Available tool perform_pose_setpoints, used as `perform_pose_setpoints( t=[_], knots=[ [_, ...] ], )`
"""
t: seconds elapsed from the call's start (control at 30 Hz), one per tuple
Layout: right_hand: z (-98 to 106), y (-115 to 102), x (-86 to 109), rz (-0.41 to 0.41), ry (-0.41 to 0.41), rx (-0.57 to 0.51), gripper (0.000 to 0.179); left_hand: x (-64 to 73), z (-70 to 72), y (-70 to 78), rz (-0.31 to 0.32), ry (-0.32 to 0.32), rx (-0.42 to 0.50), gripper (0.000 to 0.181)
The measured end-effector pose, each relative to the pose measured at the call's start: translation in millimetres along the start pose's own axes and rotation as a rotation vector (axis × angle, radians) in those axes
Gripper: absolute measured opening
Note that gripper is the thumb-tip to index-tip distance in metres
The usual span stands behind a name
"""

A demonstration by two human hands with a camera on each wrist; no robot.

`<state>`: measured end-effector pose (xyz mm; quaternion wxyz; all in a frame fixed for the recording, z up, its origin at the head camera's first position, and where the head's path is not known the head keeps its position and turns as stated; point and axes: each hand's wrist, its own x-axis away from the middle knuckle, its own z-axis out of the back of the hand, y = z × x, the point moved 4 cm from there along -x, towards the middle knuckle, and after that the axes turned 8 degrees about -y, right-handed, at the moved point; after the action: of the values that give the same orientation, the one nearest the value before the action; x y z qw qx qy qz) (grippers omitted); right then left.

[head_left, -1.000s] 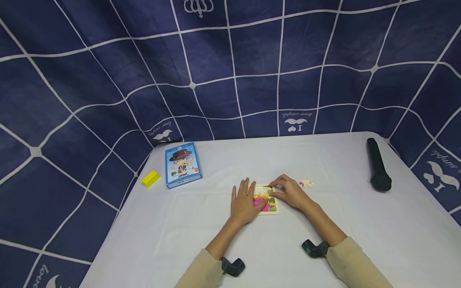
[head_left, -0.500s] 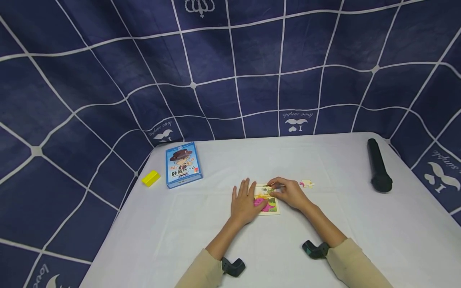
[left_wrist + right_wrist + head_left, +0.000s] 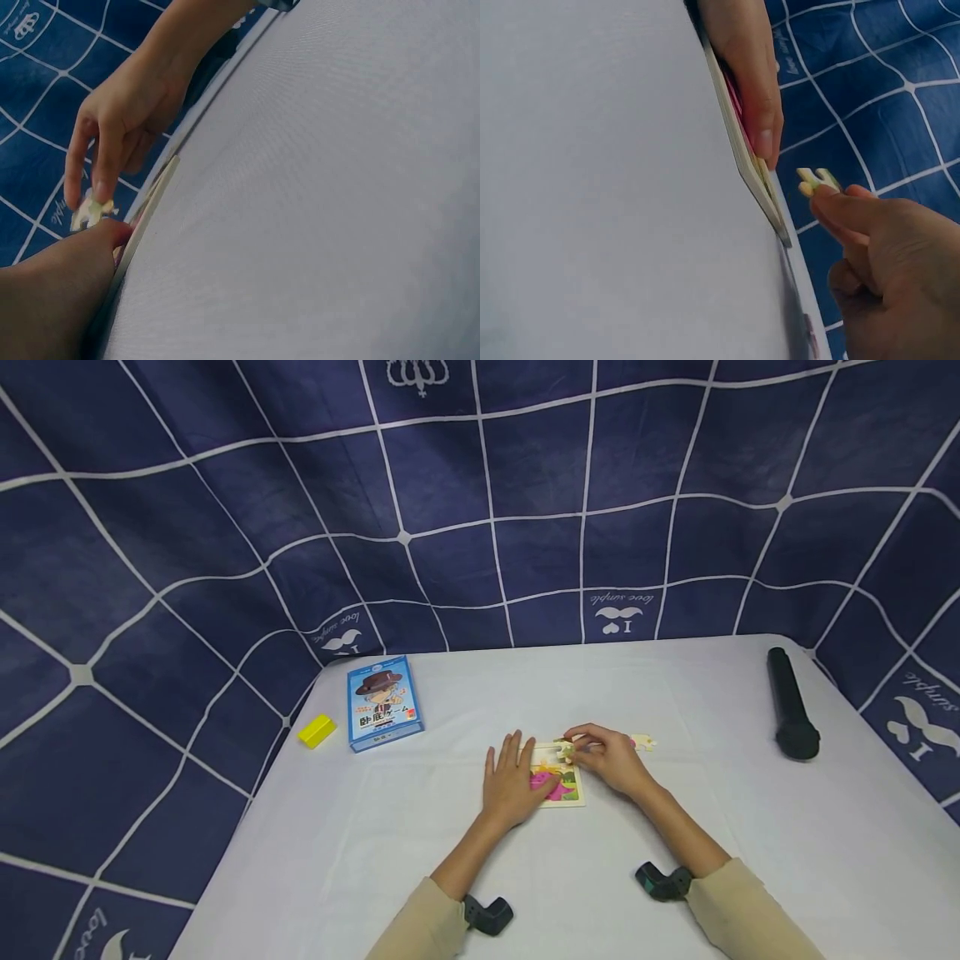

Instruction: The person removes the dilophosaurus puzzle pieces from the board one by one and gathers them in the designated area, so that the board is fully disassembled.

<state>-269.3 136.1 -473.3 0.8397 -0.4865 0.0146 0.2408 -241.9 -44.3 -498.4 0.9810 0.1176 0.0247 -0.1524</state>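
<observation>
Navy cloth [image 3: 540, 468], crossed by a white grid with white moustache and crown prints; white table [image 3: 457, 702]; beige sleeves [image 3: 422, 927]. The cream-edged puzzle board [image 3: 572, 793] shows magenta, yellow and green, the held piece [image 3: 82, 218] pale yellow and green, the loose piece [image 3: 645, 742] cream with a pink patch. The box [image 3: 385, 703] is blue with a brown-hatted figure, the block [image 3: 317, 731] bright yellow, the rod-like object [image 3: 791, 708] black

You're in a curtained-off booth: navy grid-patterned curtain [image 3: 540, 468] hangs beyond and to either side of your left grip [image 3: 510, 789] and right grip [image 3: 611, 760], around the white-covered bench [image 3: 577, 877] beneath them.
</observation>
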Motion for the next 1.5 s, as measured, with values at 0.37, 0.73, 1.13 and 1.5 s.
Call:
perform_pose_setpoints(
  t=[0.37, 0.73, 1.13, 1.5],
  knots=[
    [60, 12, 31.2, -0.016, 0.139, 0.016, 0.032, -0.3, -0.3, 0.3, -0.002, 0.008, 0.0, 0.08],
    [111, 44, 64.3, -0.215, 0.26, 0.212, 0.031, -0.4, -3.3, -0.7, 0.006, -0.007, 0.001, 0.08],
    [115, 56, 72.5, -0.286, 0.236, 0.293, 0.03, 1.8, 0.9, 1.3, -0.01, 0.004, 0.016, 0.079],
    [113, 58, 69.2, -0.257, 0.209, 0.367, 0.031, 1.1, 2.1, 0.6, -0.005, -0.007, 0.006, 0.079]
  ],
)
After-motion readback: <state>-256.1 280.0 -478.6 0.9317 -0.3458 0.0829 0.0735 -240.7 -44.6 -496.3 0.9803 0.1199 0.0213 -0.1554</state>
